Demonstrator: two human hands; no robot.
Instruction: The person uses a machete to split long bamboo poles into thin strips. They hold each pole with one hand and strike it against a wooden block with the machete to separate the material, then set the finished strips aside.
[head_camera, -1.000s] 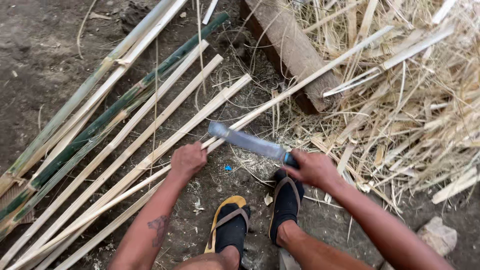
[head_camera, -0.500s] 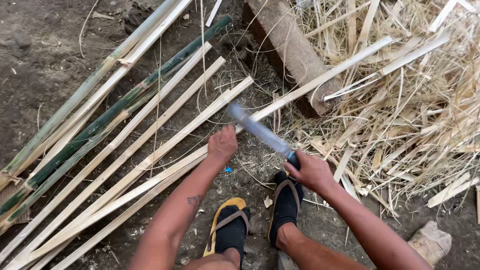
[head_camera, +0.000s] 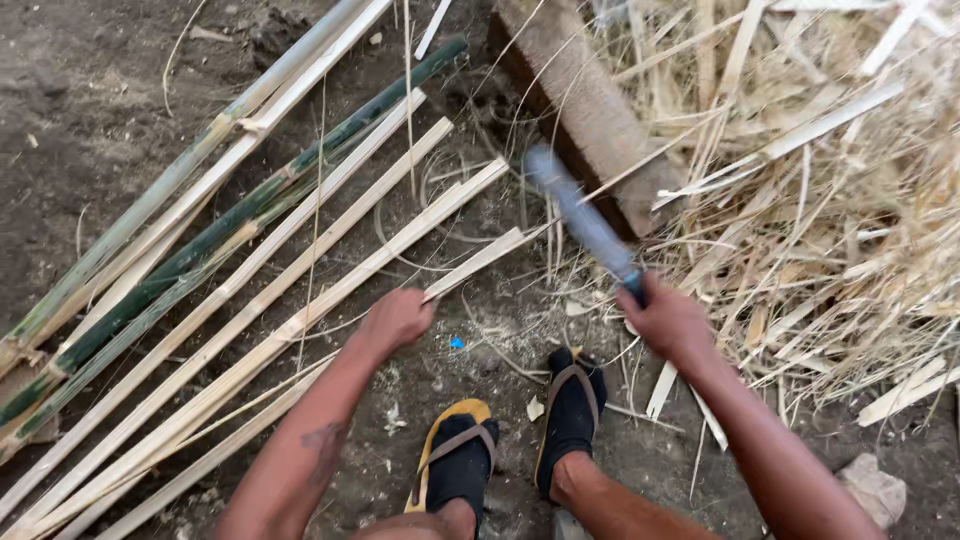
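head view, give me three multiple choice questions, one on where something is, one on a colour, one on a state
1. Where does the straw pile lie?
A. right of the feet
B. left of the feet
C. on the split strips

2. What colour is the sandal sole under the left foot?
A. red
B. yellow
C. white

3. How is the knife held?
A. lying on the ground
C. gripped in the left hand
B. raised in the right hand

Answers: 1 A, the straw fills the right side. 2 B, a yellow edge shows around the foot. 3 B, the right hand grips its handle with the blade up and blurred, while the left hand holds a strip.
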